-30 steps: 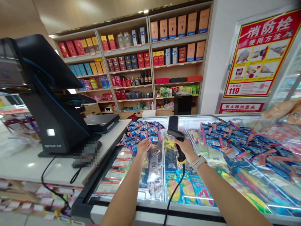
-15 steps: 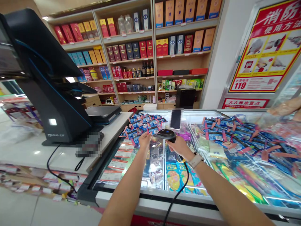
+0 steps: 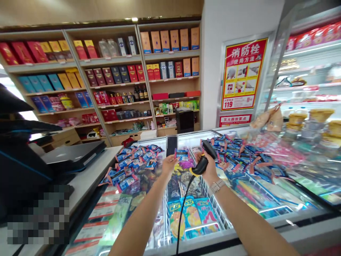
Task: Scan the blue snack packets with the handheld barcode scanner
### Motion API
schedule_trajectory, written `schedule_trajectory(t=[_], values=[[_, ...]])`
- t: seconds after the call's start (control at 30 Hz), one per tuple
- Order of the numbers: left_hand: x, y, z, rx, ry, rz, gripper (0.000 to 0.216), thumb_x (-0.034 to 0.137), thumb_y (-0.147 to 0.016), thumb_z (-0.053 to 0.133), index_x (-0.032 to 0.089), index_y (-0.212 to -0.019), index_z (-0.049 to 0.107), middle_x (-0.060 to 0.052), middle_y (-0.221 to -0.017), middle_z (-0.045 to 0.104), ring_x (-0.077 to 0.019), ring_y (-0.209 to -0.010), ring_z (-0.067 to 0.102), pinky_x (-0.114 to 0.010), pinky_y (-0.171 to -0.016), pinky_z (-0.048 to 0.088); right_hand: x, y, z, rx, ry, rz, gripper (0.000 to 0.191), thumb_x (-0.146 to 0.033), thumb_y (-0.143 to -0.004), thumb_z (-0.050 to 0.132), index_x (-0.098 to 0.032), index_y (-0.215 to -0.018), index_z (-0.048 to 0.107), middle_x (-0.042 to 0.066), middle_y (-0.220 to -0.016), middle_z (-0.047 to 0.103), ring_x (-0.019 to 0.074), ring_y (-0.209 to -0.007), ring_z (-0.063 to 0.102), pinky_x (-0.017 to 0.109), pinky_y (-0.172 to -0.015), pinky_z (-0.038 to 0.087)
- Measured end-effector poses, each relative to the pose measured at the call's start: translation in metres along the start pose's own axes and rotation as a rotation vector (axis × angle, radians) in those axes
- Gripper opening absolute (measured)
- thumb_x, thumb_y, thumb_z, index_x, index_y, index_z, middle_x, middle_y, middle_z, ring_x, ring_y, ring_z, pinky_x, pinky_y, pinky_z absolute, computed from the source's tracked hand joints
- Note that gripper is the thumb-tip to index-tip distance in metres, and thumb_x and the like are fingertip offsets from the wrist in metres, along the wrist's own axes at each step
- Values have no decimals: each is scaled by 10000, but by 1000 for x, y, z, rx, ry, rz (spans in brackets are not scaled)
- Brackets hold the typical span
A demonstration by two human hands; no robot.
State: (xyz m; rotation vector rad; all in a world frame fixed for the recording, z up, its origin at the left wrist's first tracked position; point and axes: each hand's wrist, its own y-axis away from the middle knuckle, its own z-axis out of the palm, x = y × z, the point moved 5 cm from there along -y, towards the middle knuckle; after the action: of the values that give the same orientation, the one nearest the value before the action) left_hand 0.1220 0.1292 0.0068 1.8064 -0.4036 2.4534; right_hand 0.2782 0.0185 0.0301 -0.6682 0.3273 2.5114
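In the head view, my left hand (image 3: 169, 165) pinches a small blue packet with pink ends (image 3: 182, 155), its barcode label showing. My right hand (image 3: 209, 170) is wrapped round the handle of a black barcode scanner (image 3: 201, 165), whose head tilts up and to the right. A black cable (image 3: 182, 213) runs down from its handle. Similar packets lie in a left pile (image 3: 138, 158) and a right pile (image 3: 229, 151) on the glass top of a chest freezer (image 3: 183, 133). The held packet is just left of the scanner, apart from it.
A phone (image 3: 172, 145) stands beyond my left hand. A flat black device (image 3: 74, 156) and a blurred-out item (image 3: 39, 215) are on the left counter. Bagged goods (image 3: 282, 149) and tubs (image 3: 297, 121) are at right. Shelves of boxed goods (image 3: 114, 76) line the back.
My view has turned right. My left hand has come away from the left pile with a packet. The scanner has swung from pointing left to tilting up and right.
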Motion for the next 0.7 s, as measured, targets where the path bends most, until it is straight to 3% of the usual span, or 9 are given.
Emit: schedule_trajectory(t=[0.1, 0.17, 0.3, 0.47, 0.6, 0.7], values=[[-18, -13, 71, -105, 17, -32, 137, 224, -639, 749, 134, -715, 679, -29, -697, 686, -173, -707, 660, -350, -778, 535, -23, -16, -19, 53, -78, -128, 111, -295, -740, 619, -207, -722, 554, 13, -728, 706, 131, -745, 692, 210, -698, 558], [-26, -19, 107, -146, -98, -13, 97, 208, -718, 677, 140, -786, 691, -47, -751, 704, -195, -777, 670, -370, -807, 529, -33, -27, -32, 87, -95, -213, 109, -317, -760, 580, -219, -726, 547, 9, -770, 712, 133, -841, 689, 228, -759, 550], [-34, -29, 146, -194, -541, 138, 347, 116, -701, 671, 184, -1040, 690, -80, -996, 715, -256, -1022, 622, -405, -940, 455, -37, -49, -56, 220, -93, -299, 89, -321, -760, 548, -233, -768, 561, 1, -843, 717, 143, -935, 670, 269, -775, 548], [-40, -38, 158, -286, -978, 295, 364, 150, -768, 634, 203, -1126, 672, -103, -1124, 682, -262, -1087, 595, -363, -962, 420, -30, -65, -68, 311, -103, -304, 166, -316, -699, 611, -221, -831, 578, 3, -879, 707, 151, -934, 670, 246, -773, 542], [-32, -38, 150, -313, -943, 361, 372, 154, -768, 633, 196, -1136, 668, -104, -1109, 687, -257, -1049, 613, -372, -937, 443, -29, -59, -63, 326, -86, -293, 146, -302, -694, 613, -222, -814, 589, -4, -870, 702, 146, -959, 661, 222, -786, 541], [-8, -35, 125, -231, -795, 466, 376, 134, -798, 567, 212, -1156, 654, -80, -1101, 685, -213, -998, 630, -349, -907, 475, -28, -45, -48, 266, -107, -294, 116, -282, -711, 583, -223, -806, 614, 5, -914, 707, 142, -1013, 644, 223, -831, 529]])
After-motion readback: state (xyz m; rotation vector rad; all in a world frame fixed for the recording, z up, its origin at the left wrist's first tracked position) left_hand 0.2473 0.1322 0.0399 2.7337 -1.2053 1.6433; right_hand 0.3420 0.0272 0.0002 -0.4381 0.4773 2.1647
